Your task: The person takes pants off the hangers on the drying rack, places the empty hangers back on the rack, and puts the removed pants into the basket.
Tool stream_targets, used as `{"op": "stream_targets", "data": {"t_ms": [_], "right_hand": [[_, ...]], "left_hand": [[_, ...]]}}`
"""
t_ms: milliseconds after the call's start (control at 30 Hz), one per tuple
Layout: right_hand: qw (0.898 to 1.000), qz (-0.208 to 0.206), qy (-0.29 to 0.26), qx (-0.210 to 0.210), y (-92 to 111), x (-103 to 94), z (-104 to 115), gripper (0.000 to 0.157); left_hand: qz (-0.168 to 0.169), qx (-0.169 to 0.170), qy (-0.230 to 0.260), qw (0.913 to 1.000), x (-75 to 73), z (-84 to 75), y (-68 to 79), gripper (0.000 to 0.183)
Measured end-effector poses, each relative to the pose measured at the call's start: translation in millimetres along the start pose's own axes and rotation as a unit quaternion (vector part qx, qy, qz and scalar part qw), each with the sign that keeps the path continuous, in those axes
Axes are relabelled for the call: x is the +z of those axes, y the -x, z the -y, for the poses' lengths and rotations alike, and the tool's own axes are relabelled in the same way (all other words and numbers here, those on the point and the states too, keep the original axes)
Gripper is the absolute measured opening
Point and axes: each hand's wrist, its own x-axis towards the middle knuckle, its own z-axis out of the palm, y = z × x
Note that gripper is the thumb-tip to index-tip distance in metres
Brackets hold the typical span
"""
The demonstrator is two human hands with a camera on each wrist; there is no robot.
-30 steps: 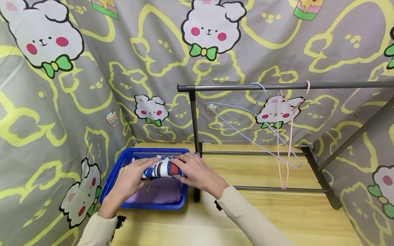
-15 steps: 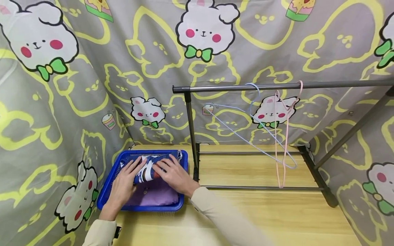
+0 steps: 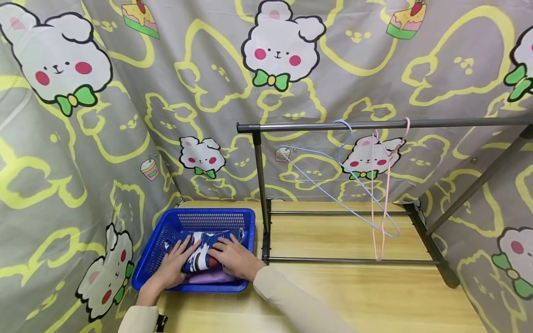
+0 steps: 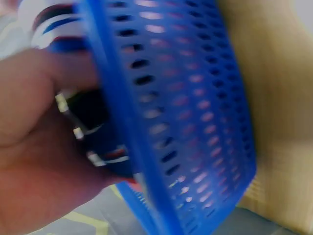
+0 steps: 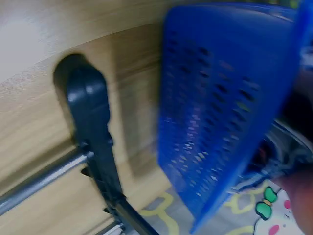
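Observation:
A folded garment (image 3: 201, 259) in navy, white and red lies low inside the blue plastic basket (image 3: 212, 287). My left hand (image 3: 170, 269) holds its left side, fingers spread over the top. From the right, my right hand (image 3: 238, 260) holds the other side in the same way. Under its front edge shows folded purple cloth (image 3: 210, 276). In the left wrist view my thumb crosses the striped fabric (image 4: 61, 24) just inside the basket rim (image 4: 115, 98). The right wrist view is mostly basket wall (image 5: 205, 107), with the right hand (image 5: 299, 188) partly visible at its edge.
Right of the basket stands a dark metal clothes rack (image 3: 261, 185). From its top bar hang a blue hanger (image 3: 320, 187) and a pink hanger (image 3: 385, 203). A patterned curtain (image 3: 233, 106) encloses the wooden surface (image 3: 333, 296).
Both hands have lowered the folded garment from above the basket down into it, covering more of the purple cloth. The hangers stay on the bar.

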Motion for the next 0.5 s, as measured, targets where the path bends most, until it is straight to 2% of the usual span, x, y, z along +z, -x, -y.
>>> {"op": "stream_targets", "data": {"t_ms": [100,200,233,300,500], "right_hand": [[0.996,0.053,-0.069,0.026,1,-4.6,4,0.049],[0.988,0.076,-0.125,0.049,2,-6.8,7,0.046],[0.986,0.078,-0.138,0.053,3,-7.3,8,0.045],[0.984,0.077,-0.151,0.062,3,-7.3,8,0.042],[0.981,0.093,-0.142,0.089,4,-5.7,12,0.039]], "left_hand": [[0.075,-0.029,0.065,0.9947,-7.6,-2.9,1.7,0.089],[0.120,-0.072,0.100,0.9850,-12.2,-5.8,0.1,0.091],[0.129,-0.087,0.110,0.9817,-13.0,-7.3,-0.9,0.089],[0.131,-0.095,0.116,0.9800,-12.2,-7.9,-3.6,0.085],[0.140,-0.101,0.147,0.9739,-7.0,-12.6,-7.1,0.082]]}}
